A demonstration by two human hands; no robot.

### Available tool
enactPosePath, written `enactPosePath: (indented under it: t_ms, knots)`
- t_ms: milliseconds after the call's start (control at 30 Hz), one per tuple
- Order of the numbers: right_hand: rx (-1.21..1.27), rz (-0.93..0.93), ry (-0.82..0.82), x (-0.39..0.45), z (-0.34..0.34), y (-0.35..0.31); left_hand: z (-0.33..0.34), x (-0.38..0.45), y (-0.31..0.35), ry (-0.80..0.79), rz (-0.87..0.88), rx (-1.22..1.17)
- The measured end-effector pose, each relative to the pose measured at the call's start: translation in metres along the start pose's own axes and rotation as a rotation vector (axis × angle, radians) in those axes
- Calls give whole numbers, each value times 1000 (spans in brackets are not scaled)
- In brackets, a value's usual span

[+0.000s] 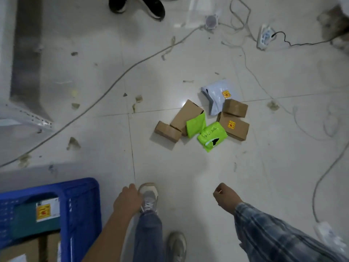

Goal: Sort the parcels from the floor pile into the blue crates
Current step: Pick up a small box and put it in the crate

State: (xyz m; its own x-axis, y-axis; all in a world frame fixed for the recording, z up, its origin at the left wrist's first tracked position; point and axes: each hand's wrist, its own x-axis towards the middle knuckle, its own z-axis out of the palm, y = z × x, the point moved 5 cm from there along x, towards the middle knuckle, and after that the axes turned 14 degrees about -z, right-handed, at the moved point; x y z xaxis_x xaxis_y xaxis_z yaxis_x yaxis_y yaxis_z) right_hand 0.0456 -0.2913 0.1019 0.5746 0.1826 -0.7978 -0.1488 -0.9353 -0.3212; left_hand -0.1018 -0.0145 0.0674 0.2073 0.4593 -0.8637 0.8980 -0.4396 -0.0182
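Parcels, a small heap of brown cardboard boxes and plastic mailers (203, 119), lie on the pale tiled floor (188, 171), well ahead and to the right of the blue plastic crate (83, 205). Both hands empty: left hand (127, 200) loosely curled, right hand (225, 197) loosely fisted. Risk: grey cables (105, 91) trail around the heap, easy to trip on; glossy bright green mailer (212, 136) could slip from a grip. Its long axis runs diagonally, torn end toward the person. Crate already holds a labelled parcel.
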Motion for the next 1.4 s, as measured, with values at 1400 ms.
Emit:
enactPosePath:
  t_ms: [1400]
  knots:
    - [1011,55,-54,308,22,-105,-80,260,201,-129,-9,-1215]
